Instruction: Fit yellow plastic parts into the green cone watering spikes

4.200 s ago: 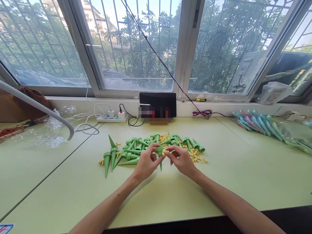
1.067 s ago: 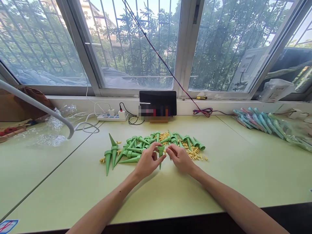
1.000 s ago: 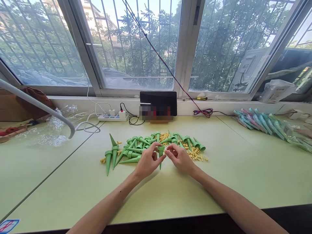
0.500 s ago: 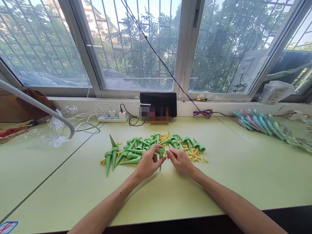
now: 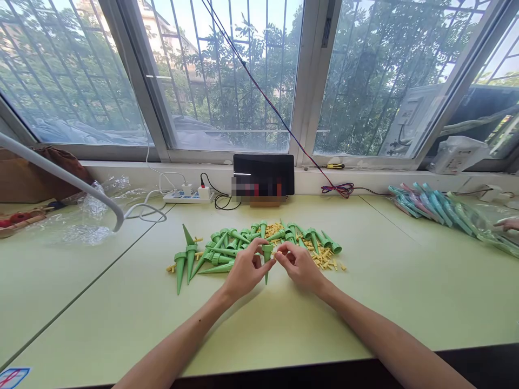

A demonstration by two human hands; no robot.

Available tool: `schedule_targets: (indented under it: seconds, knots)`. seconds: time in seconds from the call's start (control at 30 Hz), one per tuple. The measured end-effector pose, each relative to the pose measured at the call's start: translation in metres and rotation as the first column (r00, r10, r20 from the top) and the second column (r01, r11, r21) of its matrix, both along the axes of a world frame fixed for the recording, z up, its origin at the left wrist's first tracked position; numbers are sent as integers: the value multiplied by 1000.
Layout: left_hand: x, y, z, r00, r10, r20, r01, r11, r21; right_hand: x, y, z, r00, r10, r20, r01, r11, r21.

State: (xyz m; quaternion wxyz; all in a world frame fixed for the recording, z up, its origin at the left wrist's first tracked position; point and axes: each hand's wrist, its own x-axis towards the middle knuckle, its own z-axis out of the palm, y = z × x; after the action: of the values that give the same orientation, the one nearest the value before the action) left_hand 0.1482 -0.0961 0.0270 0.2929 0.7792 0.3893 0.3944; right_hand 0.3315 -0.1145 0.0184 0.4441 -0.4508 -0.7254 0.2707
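My left hand (image 5: 245,270) is closed around a green plastic plant watering spike (image 5: 267,252), its wide collar up and its point down. Thumb and forefinger of my right hand (image 5: 300,268) pinch a small yellow plastic valve (image 5: 274,254) against the spike's side; whether it sits in a hole there is too small to tell. Behind both hands lies a heap of green spikes (image 5: 221,259), some with yellow valves near them. A loose pile of small yellow valves (image 5: 324,259) spreads to the right, partly under more spikes.
At the back stands a black tablet (image 5: 263,167), with a white power strip (image 5: 188,195) to its left. Bagged items (image 5: 433,204) lie at the right, where another person's hand (image 5: 510,223) shows. A white curved tube (image 5: 81,183) crosses the left side.
My right hand has moved slightly left, bringing the yellow valve up to the spike. My left hand holds nearly still. Another person's hand has appeared at the right edge.
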Motion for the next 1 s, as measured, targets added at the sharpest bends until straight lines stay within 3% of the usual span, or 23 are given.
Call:
schedule_targets:
  seconds: [1.0]
  knots:
    - [-2, 1, -2, 997, -18, -73, 18, 1000, 4, 0, 1, -4, 999, 20, 40, -20, 1000, -20]
